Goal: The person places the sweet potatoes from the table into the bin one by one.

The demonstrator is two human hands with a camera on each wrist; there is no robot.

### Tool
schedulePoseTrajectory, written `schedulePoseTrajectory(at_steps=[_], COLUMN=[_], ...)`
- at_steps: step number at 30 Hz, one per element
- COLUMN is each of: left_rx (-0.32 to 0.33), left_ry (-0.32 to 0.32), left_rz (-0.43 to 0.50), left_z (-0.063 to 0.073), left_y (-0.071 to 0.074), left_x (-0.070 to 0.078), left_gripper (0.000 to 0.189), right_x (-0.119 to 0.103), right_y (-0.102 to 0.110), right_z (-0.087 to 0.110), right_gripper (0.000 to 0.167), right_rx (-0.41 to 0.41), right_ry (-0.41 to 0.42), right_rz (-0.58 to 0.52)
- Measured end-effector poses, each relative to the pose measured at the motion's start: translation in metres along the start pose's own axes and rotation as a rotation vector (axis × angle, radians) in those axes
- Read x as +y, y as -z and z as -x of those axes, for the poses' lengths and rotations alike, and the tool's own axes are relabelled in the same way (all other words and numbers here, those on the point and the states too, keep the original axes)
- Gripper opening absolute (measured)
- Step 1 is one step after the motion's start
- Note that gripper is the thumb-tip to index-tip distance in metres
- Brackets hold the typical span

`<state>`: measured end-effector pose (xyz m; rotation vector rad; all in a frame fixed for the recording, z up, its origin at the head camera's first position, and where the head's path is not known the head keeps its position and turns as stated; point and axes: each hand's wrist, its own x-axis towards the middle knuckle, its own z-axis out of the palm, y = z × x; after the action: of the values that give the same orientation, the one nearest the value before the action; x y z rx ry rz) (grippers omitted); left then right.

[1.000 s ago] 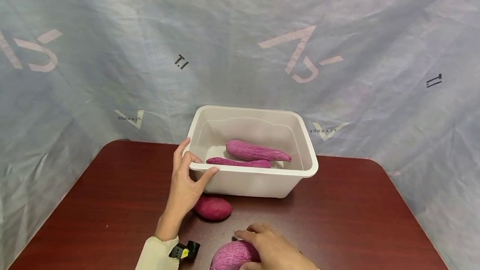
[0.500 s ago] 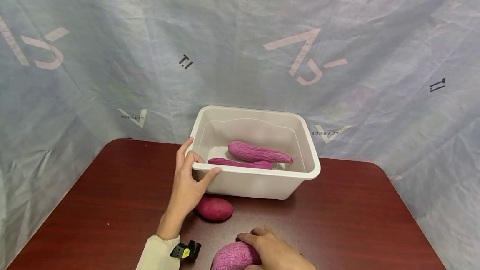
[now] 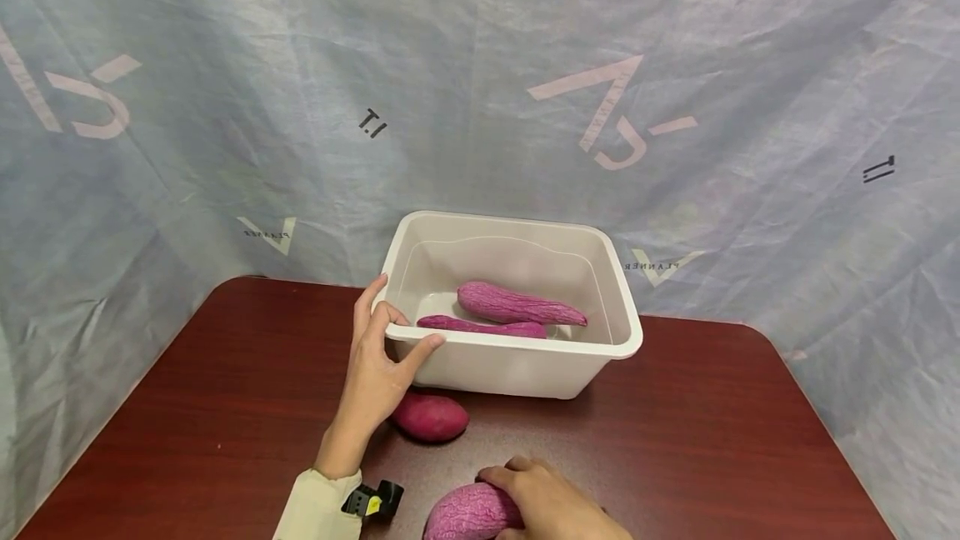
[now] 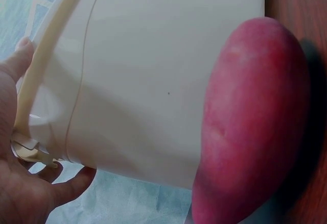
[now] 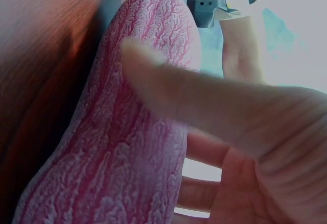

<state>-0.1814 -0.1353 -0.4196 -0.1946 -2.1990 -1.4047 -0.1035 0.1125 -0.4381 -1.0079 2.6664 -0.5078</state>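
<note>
My left hand (image 3: 371,377) grips the left front corner of a white plastic bin (image 3: 502,369), with the thumb on the front rim and fingers over the left side. Two wrinkled purple eggplant-like vegetables (image 3: 517,304) lie in the bin. Below that hand, a smooth red sweet potato (image 3: 431,418) rests on the table against the bin's base; it looms large in the left wrist view. At the front edge of the head view, my right hand (image 3: 551,502) holds another wrinkled purple eggplant-like vegetable (image 5: 138,96), thumb across its top and fingers round its far side.
The dark red wooden table (image 3: 712,423) has rounded back corners. A grey-blue printed cloth (image 3: 480,107) hangs behind the bin and along both sides. A black wrist camera (image 3: 375,500) is strapped below the left hand.
The whole head view has shifted slightly. Both hands keep their holds, and the bin and vegetables stay in place.
</note>
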Motion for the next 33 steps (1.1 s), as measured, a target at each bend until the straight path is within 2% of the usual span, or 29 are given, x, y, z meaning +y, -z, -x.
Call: schedulePoseTrajectory(at_steps=[16, 33], left_rx=[0.002, 0.006], left_ry=[-0.013, -0.022], left_rz=[0.006, 0.006], left_z=[-0.0003, 0.0004], left_y=[0.0005, -0.0001], left_x=[-0.0013, -0.0021], left_gripper=[0.041, 0.041], right_x=[-0.0021, -0.0039], right_y=[0.0004, -0.002], right_z=[-0.0022, -0.0032], right_gripper=[0.045, 0.045], right_rx=[0.001, -0.01], right_ry=[0.007, -0.037], right_rz=[-0.002, 0.007])
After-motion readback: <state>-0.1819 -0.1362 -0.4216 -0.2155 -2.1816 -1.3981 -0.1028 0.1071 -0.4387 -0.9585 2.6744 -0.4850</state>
